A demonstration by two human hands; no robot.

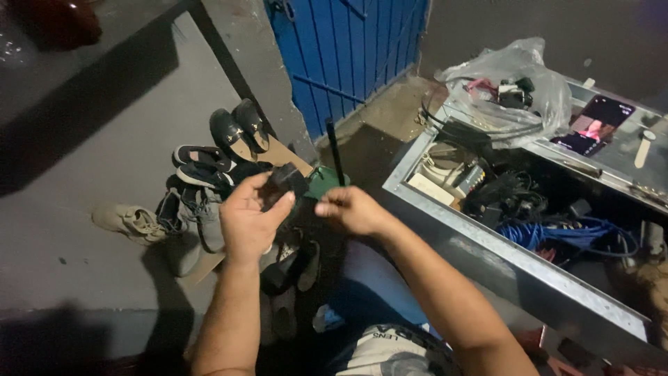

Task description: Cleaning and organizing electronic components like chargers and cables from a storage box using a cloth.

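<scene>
My left hand (248, 221) is raised in the middle of the view and grips a small black boxy object (285, 181), perhaps an adapter. My right hand (353, 209) is just to its right, fingers pinched together near the black object; what it pinches is too small to tell, possibly a thin cord. Both hands hover above a pile of shoes (202, 184) on the floor. A thin black rod (335, 157) stands upright behind the hands.
An open metal box (487, 254) at right holds tangled black cables, a blue coiled cable (577, 233) and white parts. A clear plastic bag (518, 83) with items lies on its far edge, next to a phone (595, 125). A blue barred door (348, 49) stands behind.
</scene>
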